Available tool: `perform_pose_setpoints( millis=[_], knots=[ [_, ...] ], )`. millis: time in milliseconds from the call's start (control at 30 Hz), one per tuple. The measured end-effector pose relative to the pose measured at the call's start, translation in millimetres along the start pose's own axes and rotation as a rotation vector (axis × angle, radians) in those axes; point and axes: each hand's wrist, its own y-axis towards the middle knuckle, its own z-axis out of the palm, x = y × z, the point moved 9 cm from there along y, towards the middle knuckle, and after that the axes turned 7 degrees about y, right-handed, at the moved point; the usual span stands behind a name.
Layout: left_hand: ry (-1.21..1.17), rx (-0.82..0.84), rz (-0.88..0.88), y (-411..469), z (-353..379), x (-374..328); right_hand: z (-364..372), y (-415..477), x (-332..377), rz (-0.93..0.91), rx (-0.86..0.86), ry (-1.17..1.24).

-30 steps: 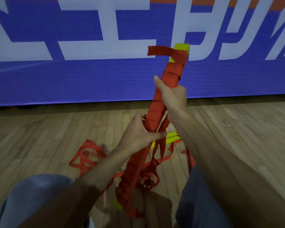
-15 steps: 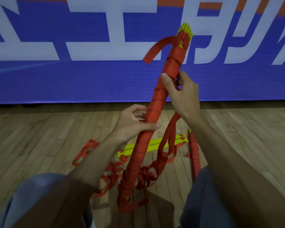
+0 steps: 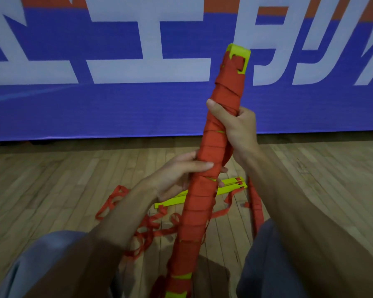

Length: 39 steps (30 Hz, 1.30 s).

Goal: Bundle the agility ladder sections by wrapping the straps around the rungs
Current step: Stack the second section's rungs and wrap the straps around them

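Observation:
A long bundle of yellow ladder rungs (image 3: 205,190) stands almost upright in front of me, wound nearly end to end in red strap, with its yellow top end (image 3: 240,51) bare. My left hand (image 3: 177,175) grips the bundle at mid-height, thumb across its front. Higher up, my right hand (image 3: 238,127) holds the bundle with its thumb pressed on the wrapping. A loose red strap (image 3: 255,209) hangs down under my right forearm. More red strap (image 3: 146,229) lies tangled on the floor around another yellow rung (image 3: 226,187).
I sit on a wooden plank floor (image 3: 52,190), my knees in grey trousers (image 3: 41,261) at the lower corners. A blue banner (image 3: 95,108) with large white lettering runs along the wall just beyond the bundle.
The free red strap end that stuck out near the bundle's top is now wound flat against it. My right hand has closed round the bundle again, and the bundle stands more upright.

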Motion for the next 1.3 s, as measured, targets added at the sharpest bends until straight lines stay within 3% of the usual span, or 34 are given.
perform_pose_setpoints(
  millis=[200, 400, 500, 567, 700, 933, 1033, 1133, 1300],
  knots=[
    [0.466, -0.469, 0.073, 6.8, -28.6, 9.9, -10.5, 3.7, -13.2, 0.004, -0.123, -0.183],
    [0.867, -0.721, 0.132, -1.8, -39.0, -1.7, -9.2, -4.0, -25.5, 0.083, -0.142, -0.300],
    [0.938, -0.788, 0.177, -6.7, -46.4, -8.3, -5.3, -3.4, -23.0, 0.066, -0.085, -0.368],
    [0.804, -0.803, 0.173, -9.9, -53.5, -8.5, -0.9, -2.6, -16.1, 0.005, -0.026, -0.465],
    [0.506, -0.783, 0.115, -14.0, -66.1, -4.6, 3.2, -3.5, -4.3, -0.122, 0.049, -0.589],
    [0.227, -0.613, 0.168, -14.5, -66.7, -15.9, 6.5, -7.5, 13.2, -0.382, 0.123, -0.665],
    [0.207, -0.514, 0.183, -13.5, -65.2, -19.6, 11.5, -6.6, 9.5, -0.355, 0.187, -0.625],
    [0.143, -0.378, 0.189, -10.9, -53.9, -19.3, 20.4, -9.2, 8.5, -0.273, 0.272, -0.409],
    [-0.058, -0.167, 0.152, -5.9, -32.2, -10.6, 18.1, -7.5, -0.3, -0.047, 0.247, -0.171]
  ],
)
